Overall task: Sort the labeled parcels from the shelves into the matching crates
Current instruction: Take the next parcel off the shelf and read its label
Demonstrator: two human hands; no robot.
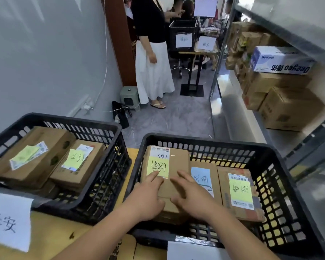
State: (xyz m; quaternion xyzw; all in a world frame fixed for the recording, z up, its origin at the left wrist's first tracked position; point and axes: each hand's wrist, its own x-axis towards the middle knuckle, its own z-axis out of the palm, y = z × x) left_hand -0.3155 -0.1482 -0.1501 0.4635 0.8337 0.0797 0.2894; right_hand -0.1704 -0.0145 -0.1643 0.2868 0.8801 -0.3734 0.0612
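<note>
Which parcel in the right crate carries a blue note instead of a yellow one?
The middle parcel in the right crate, between the parcel under both hands and the right-hand parcel, both yellow-noted.

This was a parcel-sorting corner of a small office or courier depot. At the right of the frame, metal shelving [281,19] held stacked cardboard boxes [289,107]. In the lower half, 2 black plastic crates [94,126] sat on a yellowish table [51,233], each holding parcels with handwritten sticky labels [158,166], with a paper destination sign [8,220] at lower left. At the top centre, people sat at a desk before a monitor [205,7], and another person [150,53] stood on grey flooring.
</note>
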